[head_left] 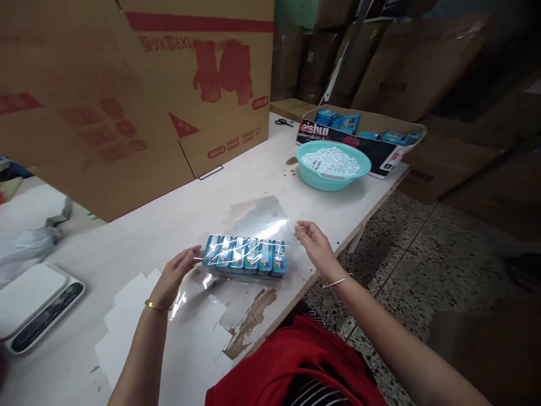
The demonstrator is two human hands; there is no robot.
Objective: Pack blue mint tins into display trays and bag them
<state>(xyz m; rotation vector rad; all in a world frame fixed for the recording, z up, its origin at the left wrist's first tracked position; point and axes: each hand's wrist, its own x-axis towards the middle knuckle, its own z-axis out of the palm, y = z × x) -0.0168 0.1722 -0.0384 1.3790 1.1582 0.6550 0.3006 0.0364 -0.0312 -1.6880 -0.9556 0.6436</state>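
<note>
A row of several small blue packs (245,255) lies on the white table in front of me, with a clear plastic film (270,217) over and around it. The film is glossy, and its far part spreads behind the packs. At the left end of the row, my left hand (175,275) is closed, fingers pinching the film beside the packs. To the right, apart from the packs, my right hand (316,248) pinches the film's right edge between thumb and fingers.
A large cardboard box (152,113) stands at the back left. Behind on the right are a turquoise basin (332,183) of small white pieces, an open carton (367,148) of blue packs and black scissors (284,122). A white scale (38,304) sits at left.
</note>
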